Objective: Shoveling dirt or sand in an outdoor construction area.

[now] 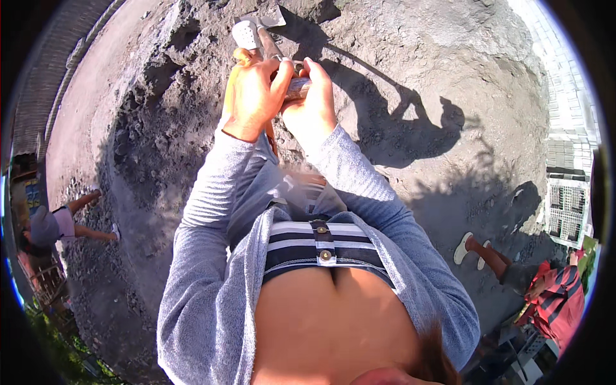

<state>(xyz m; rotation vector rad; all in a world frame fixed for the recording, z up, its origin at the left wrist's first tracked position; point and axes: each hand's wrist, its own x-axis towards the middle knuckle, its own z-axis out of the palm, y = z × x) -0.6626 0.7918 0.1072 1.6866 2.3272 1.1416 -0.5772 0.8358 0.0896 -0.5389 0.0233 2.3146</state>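
both hands [255, 93] [312, 108] clasp a rounded wooden handle [270, 45] (above crumbly grey soil [154, 109]).

At the upper centre of the frame, the left hand [255, 93] and right hand [312, 106] close around a wooden handle [272, 46], beside a white perforated shoe [246, 35] on grey, rubbly ground [154, 128]. A dark shadow [410, 135] falls at upper right; people appear at far left [46, 226] and lower right [561, 298], below a pale crate [567, 208].
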